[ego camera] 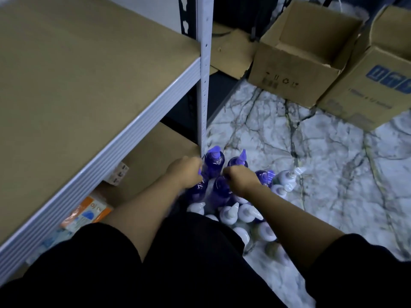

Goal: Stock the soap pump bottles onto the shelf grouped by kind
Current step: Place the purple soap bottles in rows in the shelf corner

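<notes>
Where they stood on the marble floor (311, 152), about five purple bottles (213, 165) and roughly ten white bottles (246, 213) were counted. Left hand (185, 172) and right hand (241, 177) each reached down, fingers curled around purple pump tops.

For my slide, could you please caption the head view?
Both hands grasp purple pump bottles on the marble floor.

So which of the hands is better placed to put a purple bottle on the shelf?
Probably the left hand: it grips a purple bottle and is nearest the shelf. The right hand is farther away.
</notes>
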